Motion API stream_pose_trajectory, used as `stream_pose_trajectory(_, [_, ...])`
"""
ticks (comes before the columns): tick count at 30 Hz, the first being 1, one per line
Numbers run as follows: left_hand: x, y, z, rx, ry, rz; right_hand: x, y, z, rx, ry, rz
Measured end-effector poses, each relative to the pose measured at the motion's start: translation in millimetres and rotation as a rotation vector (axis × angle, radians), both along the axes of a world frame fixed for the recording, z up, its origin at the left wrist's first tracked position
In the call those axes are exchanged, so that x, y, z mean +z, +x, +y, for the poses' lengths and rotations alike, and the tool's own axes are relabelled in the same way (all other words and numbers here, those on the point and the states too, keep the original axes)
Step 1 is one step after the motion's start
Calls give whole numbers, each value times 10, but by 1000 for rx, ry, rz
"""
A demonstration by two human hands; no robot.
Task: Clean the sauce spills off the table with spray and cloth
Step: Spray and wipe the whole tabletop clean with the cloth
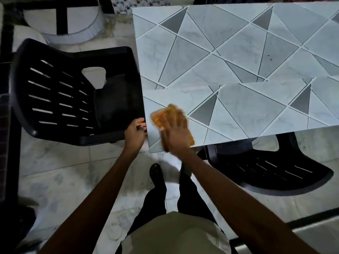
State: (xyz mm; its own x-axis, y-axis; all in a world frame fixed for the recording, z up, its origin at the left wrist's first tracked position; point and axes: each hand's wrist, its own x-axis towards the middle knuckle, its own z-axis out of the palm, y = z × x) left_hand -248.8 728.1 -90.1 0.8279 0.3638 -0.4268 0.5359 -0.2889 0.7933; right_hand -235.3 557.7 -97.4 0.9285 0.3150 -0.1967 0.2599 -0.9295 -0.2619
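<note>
L hand point(134, 133): fingers curled on desk point(238, 52) left edge nr front corner, just beside black chair point(113, 99); arm straight fwd. R hand point(176, 136): fingers straight, palm pressing orange cloth point(165, 114) flat on desk by same corner; blurred, forearm angled in from right.

Vantage: one head-worn wide-angle camera, above a standing person.
Facing: steeply down and forward over the table point(238, 52) corner and floor point(73, 180).
Range: close, at arm's reach.
Overlap: single view only.
</note>
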Motion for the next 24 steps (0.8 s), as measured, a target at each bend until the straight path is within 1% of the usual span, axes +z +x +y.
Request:
stream_pose_trajectory(1, [33, 17, 36, 35, -37, 35, -11, -185, 149, 107, 24, -5])
stream_pose_trajectory(3, [64, 37, 100, 50, -54, 87, -12, -437, 169, 239, 69, 1])
stream_pose_trajectory(5, [60, 39, 160, 31, -90, 94, -22, -552, -49, 297, 74, -19])
stream_pose_trajectory(6, [54, 40, 176, 2, -77, 95, -14, -592, -205, 291, 64, -17])
stream_pose_trajectory(8, [77, 51, 161, -73, -33, 92, 17, -592, -576, 210, 44, 7])
stream_pose_trajectory(11, [116, 74, 100, -196, 71, 10, 95, -372, -995, -57, 46, 38])
stream_pose_trajectory(13, [99, 76, 65, -251, 128, -22, 137, -202, -979, -203, 18, 42])
stream_pose_trajectory(14, [79, 75, 50, -266, 142, -26, 140, -172, -866, -227, 4, 38])
stream_pose_trajectory(16, [58, 72, 13, -265, 159, -25, 130, -237, -526, -147, -9, 34])
stream_pose_trajectory(20, [43, 95, -26, -216, 202, -30, -2, -630, 139, 145, -47, 9])
stream_pose_trajectory(22, [41, 131, -55, -194, 208, -26, -53, -738, 192, 239, -54, -15])
stream_pose_trajectory(24, [58, 173, -98, -195, 228, -48, -108, -731, -6, 359, -82, -72])
